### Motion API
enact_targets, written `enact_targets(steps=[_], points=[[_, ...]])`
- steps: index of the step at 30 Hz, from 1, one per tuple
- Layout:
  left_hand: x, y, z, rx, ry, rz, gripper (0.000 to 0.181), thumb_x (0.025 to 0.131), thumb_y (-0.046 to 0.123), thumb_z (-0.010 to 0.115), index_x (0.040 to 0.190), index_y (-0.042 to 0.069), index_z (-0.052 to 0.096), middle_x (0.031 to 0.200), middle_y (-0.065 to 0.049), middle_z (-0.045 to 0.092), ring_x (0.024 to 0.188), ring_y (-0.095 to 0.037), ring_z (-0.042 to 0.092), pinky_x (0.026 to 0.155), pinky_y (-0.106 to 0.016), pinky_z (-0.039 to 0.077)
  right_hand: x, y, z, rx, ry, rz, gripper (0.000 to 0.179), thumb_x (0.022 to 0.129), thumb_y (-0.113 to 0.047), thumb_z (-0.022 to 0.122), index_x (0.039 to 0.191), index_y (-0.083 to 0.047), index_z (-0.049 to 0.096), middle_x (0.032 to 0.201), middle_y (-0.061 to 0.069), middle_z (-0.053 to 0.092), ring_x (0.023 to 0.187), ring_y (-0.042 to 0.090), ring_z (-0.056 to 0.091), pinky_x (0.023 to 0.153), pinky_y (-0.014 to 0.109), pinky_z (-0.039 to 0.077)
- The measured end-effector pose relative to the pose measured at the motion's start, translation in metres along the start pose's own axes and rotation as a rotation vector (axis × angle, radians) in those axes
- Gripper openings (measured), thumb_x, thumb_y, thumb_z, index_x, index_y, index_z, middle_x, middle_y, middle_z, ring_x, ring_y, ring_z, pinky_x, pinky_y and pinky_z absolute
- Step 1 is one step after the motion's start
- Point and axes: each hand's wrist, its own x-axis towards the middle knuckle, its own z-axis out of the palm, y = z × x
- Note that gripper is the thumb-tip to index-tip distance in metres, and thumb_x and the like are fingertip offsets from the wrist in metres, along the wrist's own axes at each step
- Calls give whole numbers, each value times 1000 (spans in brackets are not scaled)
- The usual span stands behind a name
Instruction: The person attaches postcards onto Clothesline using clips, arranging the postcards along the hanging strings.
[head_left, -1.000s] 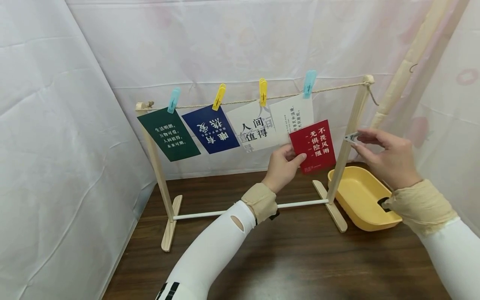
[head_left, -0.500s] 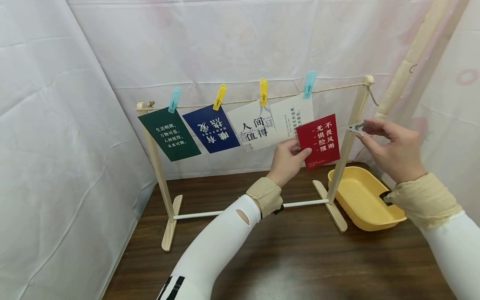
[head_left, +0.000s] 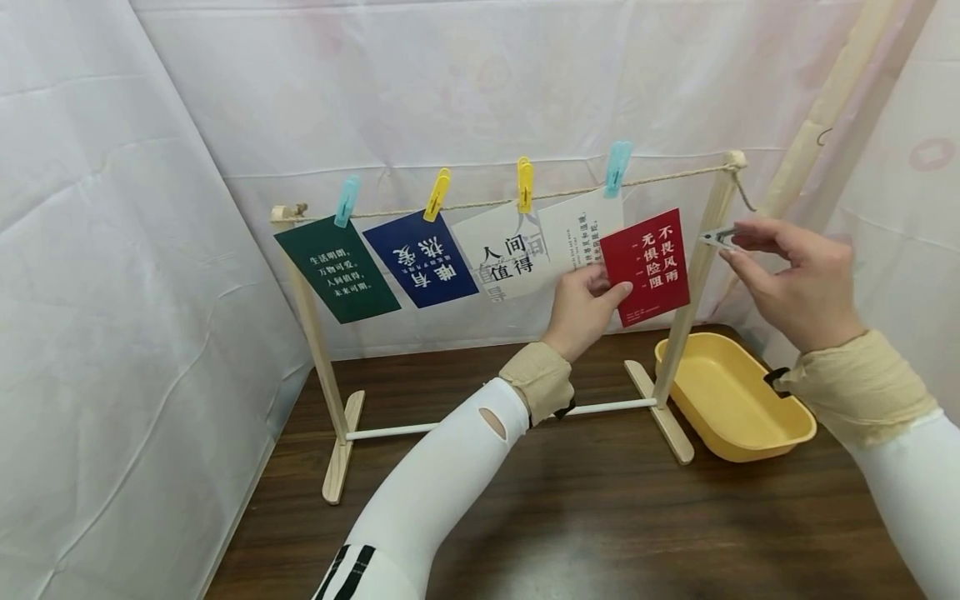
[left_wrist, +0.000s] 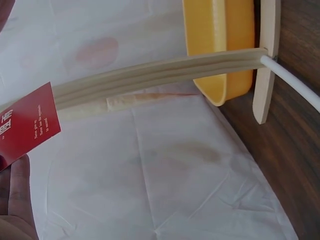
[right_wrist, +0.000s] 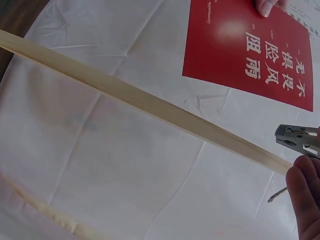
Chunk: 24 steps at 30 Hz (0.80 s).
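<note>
My left hand (head_left: 583,312) pinches a red card (head_left: 647,265) with white lettering by its left edge, just below the rope (head_left: 675,177). To the right of it, my right hand (head_left: 801,279) holds a grey clothespin (head_left: 717,238) between thumb and fingers, its tip pointing toward the card. A gap separates clothespin and card in the right wrist view. From the rope hang a green card (head_left: 337,271), a blue card (head_left: 422,258) and two white cards, each under a blue or yellow clothespin. The red card and left hand partly cover the rightmost white card (head_left: 577,218).
A wooden frame with a right post (head_left: 693,292) and left post (head_left: 315,350) carries the rope and stands on a dark wooden table (head_left: 570,517). Behind the right foot sits a yellow basin (head_left: 780,442). Pale curtains (head_left: 450,83) enclose the back and sides.
My left hand has moved up and to the right with the red card, toward the rope. My right hand has also risen slightly rightward, still holding the clothespin.
</note>
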Motion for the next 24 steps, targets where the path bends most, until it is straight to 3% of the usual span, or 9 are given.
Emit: enact_targets(steps=[9, 12, 17, 22, 24], points=[[7, 11, 4, -2, 10, -26, 21, 101, 4, 76, 120, -5, 77, 109, -20, 82, 96, -18, 80, 79, -11, 53, 15, -11, -6, -26, 15, 55, 26, 84, 16, 82, 110, 12, 79, 103, -44, 65, 91, -23, 64, 89, 1, 49], [10, 14, 4, 7, 8, -24, 21, 101, 4, 76, 120, -5, 78, 108, -20, 83, 95, -17, 80, 79, -11, 53, 19, -15, -8, -33, 34, 72, 25, 85, 14, 82, 110, 11, 80, 102, -39, 70, 90, -23, 64, 88, 1, 49], [14, 21, 4, 10, -1, -13, 21, 102, 5, 75, 120, -5, 78, 107, -20, 83, 93, -15, 79, 79, -10, 52, 27, -21, -9, -33, 48, 87, 23, 86, 13, 82, 109, 10, 81, 102, -30, 75, 88, -21, 65, 86, 1, 50], [17, 26, 5, 16, -1, -12, 21, 102, 5, 75, 120, -5, 78, 108, -20, 83, 95, -21, 81, 78, -11, 53, 35, -28, -10, -43, 66, 94, 20, 86, 13, 81, 106, 9, 82, 102, 1, 85, 86, -20, 66, 83, 0, 50], [18, 28, 5, 29, -3, -16, 22, 102, 6, 75, 121, -3, 78, 108, -19, 83, 95, -20, 81, 77, -11, 53, 37, -30, -12, -48, 76, 101, 20, 86, 12, 81, 106, 8, 83, 102, 4, 85, 85, -20, 67, 81, 0, 50]])
